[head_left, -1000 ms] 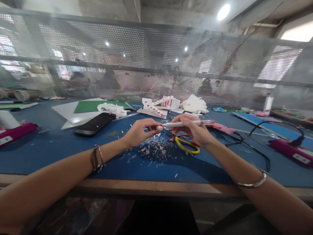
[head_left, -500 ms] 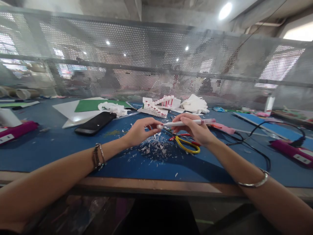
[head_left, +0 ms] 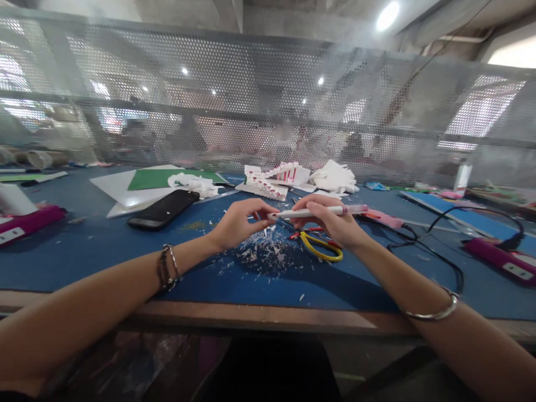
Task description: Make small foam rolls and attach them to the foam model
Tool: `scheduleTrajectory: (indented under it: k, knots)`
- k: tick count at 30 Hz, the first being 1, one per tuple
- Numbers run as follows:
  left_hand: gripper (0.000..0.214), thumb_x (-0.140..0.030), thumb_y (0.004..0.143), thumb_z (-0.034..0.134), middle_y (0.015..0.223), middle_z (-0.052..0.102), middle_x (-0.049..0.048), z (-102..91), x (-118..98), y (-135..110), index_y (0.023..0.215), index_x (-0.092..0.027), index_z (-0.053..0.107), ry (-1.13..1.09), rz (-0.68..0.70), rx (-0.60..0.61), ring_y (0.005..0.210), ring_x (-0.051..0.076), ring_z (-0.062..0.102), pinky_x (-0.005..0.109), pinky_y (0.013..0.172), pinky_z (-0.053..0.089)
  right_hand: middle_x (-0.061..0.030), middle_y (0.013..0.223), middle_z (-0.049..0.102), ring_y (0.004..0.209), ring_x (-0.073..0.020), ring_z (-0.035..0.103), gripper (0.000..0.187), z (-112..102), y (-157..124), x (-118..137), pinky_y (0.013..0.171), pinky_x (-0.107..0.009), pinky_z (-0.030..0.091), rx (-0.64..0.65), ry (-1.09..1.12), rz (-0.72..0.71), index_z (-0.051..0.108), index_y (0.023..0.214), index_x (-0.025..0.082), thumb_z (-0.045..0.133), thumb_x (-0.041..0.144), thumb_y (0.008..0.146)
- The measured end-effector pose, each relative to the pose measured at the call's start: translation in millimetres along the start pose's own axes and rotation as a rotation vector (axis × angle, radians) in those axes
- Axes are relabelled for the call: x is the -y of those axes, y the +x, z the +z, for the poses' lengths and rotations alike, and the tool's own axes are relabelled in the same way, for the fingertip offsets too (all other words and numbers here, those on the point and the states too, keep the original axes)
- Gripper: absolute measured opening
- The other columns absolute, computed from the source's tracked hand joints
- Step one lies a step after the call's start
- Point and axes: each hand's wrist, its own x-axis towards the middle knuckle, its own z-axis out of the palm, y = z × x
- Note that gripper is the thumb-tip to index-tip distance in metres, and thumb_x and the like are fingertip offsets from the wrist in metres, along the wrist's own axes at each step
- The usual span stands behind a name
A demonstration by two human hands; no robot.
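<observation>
Right hand gripping a white pen, held level above the blue table. Left hand, fingers pinched closed on the pen's left tip. White scraps lie directly beneath; yellow scissors rest just under the right hand; black phone sits further left

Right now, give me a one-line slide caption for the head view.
Left hand pinches the tip of a white pen-like tool the right hand holds over white scraps.
</observation>
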Motion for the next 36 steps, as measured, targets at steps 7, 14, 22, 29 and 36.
scheduleTrajectory:
  k: [7, 14, 22, 29, 36]
  knots:
    - [0.013, -0.02, 0.074, 0.057, 0.07, 0.062, 0.0026, 0.1, 0.6, 0.7, 0.083, -0.013, 0.063, 0.011, 0.017, -0.005, 0.057, 0.008, 0.053, 0.019, 0.056, 0.044, -0.0007, 0.067, 0.064, 0.061, -0.0091, 0.06, 0.019, 0.0, -0.6, 2.6, 0.058, -0.022, 0.049, -0.004, -0.014, -0.013, 0.062, 0.074, 0.017, 0.048, 0.028, 0.079]
    - [0.012, -0.02, 0.074, 0.057, 0.071, 0.063, 0.0027, -0.6, 1.0, 1.1, 0.082, -0.013, 0.063, -0.003, 0.013, -0.013, 0.056, 0.008, 0.052, 0.018, 0.056, 0.044, -0.0009, 0.068, 0.064, 0.06, -0.0093, 0.06, 0.018, 0.0, -0.8, 0.8, 0.058, -0.023, 0.049, -0.024, 0.001, -0.011, 0.062, 0.075, 0.017, 0.047, 0.027, 0.079]
    - [0.013, -0.021, 0.075, 0.056, 0.07, 0.063, 0.0027, -0.3, 2.0, 1.3, 0.082, -0.012, 0.063, -0.005, 0.005, -0.008, 0.056, 0.007, 0.052, 0.017, 0.055, 0.045, -0.001, 0.066, 0.065, 0.059, -0.0089, 0.061, 0.019, 1.8, -0.7, 3.9, 0.056, -0.02, 0.05, -0.051, -0.036, -0.029, 0.062, 0.074, 0.016, 0.048, 0.026, 0.079]
    - [0.013, -0.021, 0.074, 0.056, 0.069, 0.063, 0.0024, -1.0, 2.3, 1.7, 0.081, -0.013, 0.063, -0.01, -0.003, -0.003, 0.055, 0.007, 0.051, 0.017, 0.054, 0.044, -0.001, 0.065, 0.065, 0.059, -0.0084, 0.061, 0.017, 0.5, 0.3, 2.1, 0.055, -0.019, 0.05, -0.038, 0.012, -0.031, 0.063, 0.074, 0.015, 0.048, 0.023, 0.078]
    - [0.017, -0.023, 0.072, 0.057, 0.071, 0.063, 0.0048, 0.1, 4.1, 3.0, 0.081, -0.01, 0.063, -0.11, -0.08, 0.009, 0.058, 0.008, 0.053, 0.018, 0.054, 0.044, -0.0008, 0.064, 0.065, 0.059, -0.0087, 0.061, 0.018, 0.3, 0.6, 1.6, 0.056, -0.021, 0.05, -0.03, 0.059, -0.043, 0.063, 0.074, 0.015, 0.048, 0.025, 0.078]
